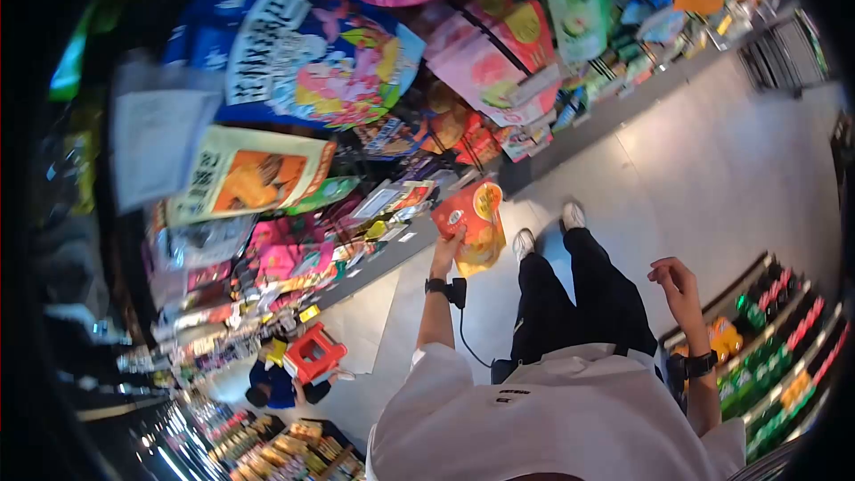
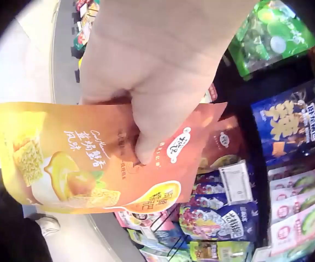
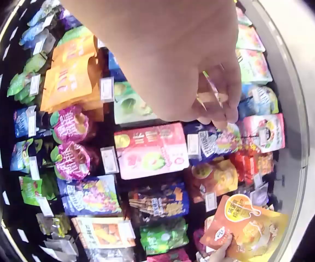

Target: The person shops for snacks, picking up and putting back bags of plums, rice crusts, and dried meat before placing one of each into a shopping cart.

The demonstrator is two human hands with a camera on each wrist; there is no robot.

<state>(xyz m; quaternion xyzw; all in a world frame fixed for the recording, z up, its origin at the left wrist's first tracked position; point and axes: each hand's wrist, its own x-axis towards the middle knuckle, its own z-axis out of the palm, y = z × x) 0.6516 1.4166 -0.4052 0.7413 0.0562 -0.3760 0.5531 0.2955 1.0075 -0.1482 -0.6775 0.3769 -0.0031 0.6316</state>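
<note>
An orange-red snack bag (image 1: 472, 224) with a yellow end hangs from my left hand (image 1: 446, 252), beside the shelf. In the left wrist view the thumb of that hand (image 2: 163, 60) presses the front of the bag (image 2: 75, 158), and the other fingers are hidden behind it. My right hand (image 1: 680, 292) is raised at my right side with loosely bent fingers and nothing in it. Seen from the right wrist, this hand (image 3: 174, 65) overlaps the hanging bags, while the held snack bag (image 3: 245, 229) shows at the lower right.
Hanging snack bags fill the shelf on my left, among them a large blue bag (image 1: 312, 53) and a pink bag (image 1: 499, 71). Farther along are a red stool (image 1: 315, 353) and a crouching person (image 1: 272, 383). Bottles (image 1: 766, 356) line a low shelf at right.
</note>
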